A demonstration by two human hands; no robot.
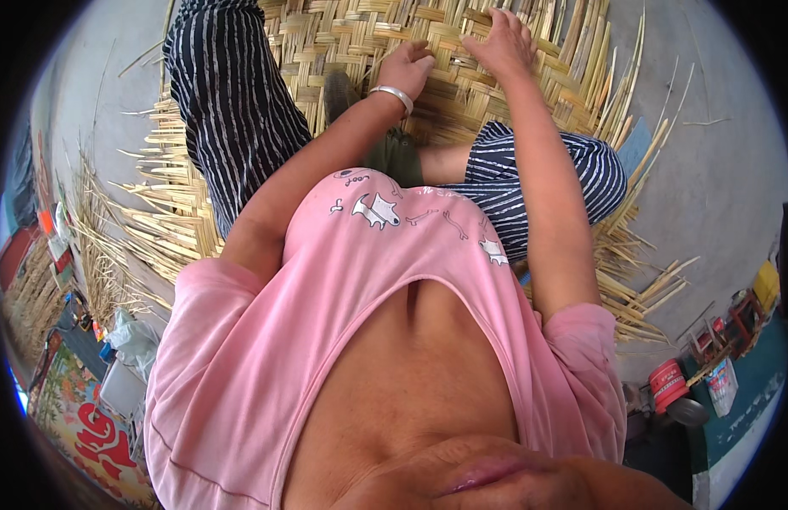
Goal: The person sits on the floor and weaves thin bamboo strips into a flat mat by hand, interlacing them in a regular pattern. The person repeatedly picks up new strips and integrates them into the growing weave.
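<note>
I sit on a large mat of woven pale yellow reed strips, its loose strip ends fanning out around me. Over the weave in front of me, my left hand has its fingers curled in and a silver bracelet at the wrist. Whatever those fingers may hold is too small to make out. A little to the right and farther out, my right hand reaches over the mat with thumb and fingers apart. Nothing shows in its grasp. Between my legs, a dark shoe rests on the mat near my left forearm.
Unwoven reed ends stick out at the left; more reed ends spread at the right. Grey floor surrounds the mat. A red tin stands at the lower right. A clear plastic bag and assorted items lie at the left.
</note>
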